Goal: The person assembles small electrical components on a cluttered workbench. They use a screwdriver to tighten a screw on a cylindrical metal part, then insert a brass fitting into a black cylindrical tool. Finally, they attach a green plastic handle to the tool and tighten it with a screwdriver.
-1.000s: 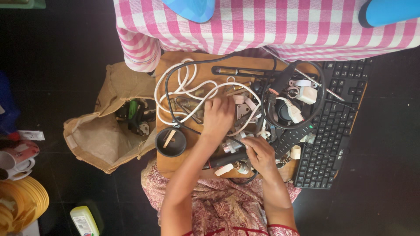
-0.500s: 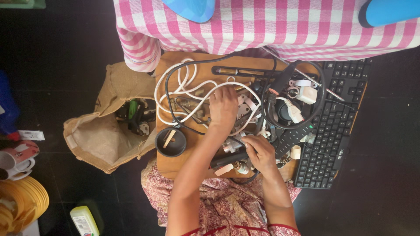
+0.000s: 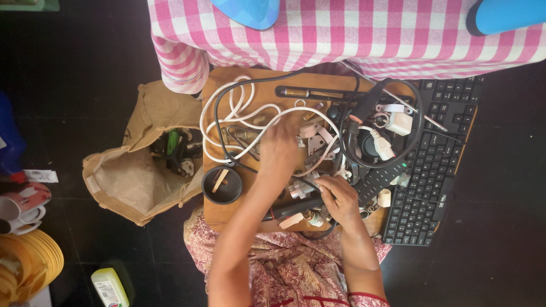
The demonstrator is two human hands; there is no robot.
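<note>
Two bare hands work over a wooden board [image 3: 227, 219] crowded with cables and small parts. The left hand [image 3: 278, 150] lies palm-down near the middle of the board, fingers reaching toward twelve o'clock onto the loops of white cable [image 3: 227, 116]; the hand is blurred, and whether those fingers grip anything cannot be told. Compared with a second ago it has slid toward twelve o'clock and a little toward nine, further into the tangle. The right hand [image 3: 340, 196] sits at about four o'clock from the left hand, fingers curled down among small metal fittings [image 3: 298, 187] just beside a black rod-shaped tool [image 3: 290, 209]; it has hardly moved since the earlier frames, and what it has hold of is hidden under the knuckles.

At nine o'clock from the left hand a round black cap [image 3: 222, 185] rests on the board. Further toward nine an open burlap sack [image 3: 131, 182] lies on the dark floor. At three o'clock a black keyboard [image 3: 438, 170] lies partly under a coiled black cable [image 3: 412, 133]. Pink checked cloth [image 3: 352, 34] spans the twelve o'clock edge.
</note>
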